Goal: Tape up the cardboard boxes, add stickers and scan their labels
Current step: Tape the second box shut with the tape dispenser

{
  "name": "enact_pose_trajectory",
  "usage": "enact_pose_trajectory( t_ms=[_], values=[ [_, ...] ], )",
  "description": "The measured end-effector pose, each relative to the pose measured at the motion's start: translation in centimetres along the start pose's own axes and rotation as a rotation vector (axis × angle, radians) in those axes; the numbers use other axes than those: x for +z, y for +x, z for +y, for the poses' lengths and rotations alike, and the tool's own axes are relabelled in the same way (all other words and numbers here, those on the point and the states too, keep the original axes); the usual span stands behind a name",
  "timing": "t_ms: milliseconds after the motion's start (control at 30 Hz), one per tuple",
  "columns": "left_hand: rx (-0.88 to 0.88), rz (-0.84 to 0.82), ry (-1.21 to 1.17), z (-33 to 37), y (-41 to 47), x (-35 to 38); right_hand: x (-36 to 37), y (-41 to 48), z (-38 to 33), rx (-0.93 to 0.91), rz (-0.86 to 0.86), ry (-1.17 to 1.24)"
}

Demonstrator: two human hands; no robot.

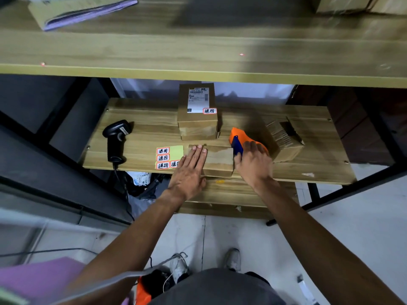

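On the lower wooden shelf (319, 170), a small cardboard box (219, 160) sits at the front edge, a strip of tape running along its top. The left hand (190, 170) lies flat on the box's left end, fingers straight and pressing down. The right hand (253, 166) curls round an orange and blue tape dispenser (239, 139), which meets the box's right end. Just left of the box lies a yellow sticker sheet (170, 156) with red-bordered stickers, partly under the left hand. Further left a black barcode scanner (116, 139) rests on the shelf. Behind the small box stands a taller labelled box (197, 119) bearing one red-bordered sticker, and an open box (285, 140) sits to the right
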State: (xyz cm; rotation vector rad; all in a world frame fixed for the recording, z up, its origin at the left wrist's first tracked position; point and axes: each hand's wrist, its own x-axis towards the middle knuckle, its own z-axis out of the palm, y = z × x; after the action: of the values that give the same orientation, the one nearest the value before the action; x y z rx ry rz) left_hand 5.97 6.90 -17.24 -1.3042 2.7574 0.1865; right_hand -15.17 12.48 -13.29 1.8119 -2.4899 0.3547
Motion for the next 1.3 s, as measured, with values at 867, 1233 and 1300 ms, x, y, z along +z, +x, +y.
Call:
enact_pose_trajectory(
  t_ms=[867, 1233, 1300],
  values=[
    [-0.066, -0.07, 0.09, 1.2, -0.2, -0.4, 4.3, -3.4, -3.7, -0.486, -0.184, -0.021],
    [-0.04, -0.056, 0.07, 1.1, -0.3, -0.3, 4.4, -3.8, -2.1, -0.478, -0.14, -0.038],
    [-0.029, -0.042, 0.077, 1.0, -0.3, -0.2, 4.4, -3.8, -1.9, -0.49, -0.156, -0.047]
  ],
)
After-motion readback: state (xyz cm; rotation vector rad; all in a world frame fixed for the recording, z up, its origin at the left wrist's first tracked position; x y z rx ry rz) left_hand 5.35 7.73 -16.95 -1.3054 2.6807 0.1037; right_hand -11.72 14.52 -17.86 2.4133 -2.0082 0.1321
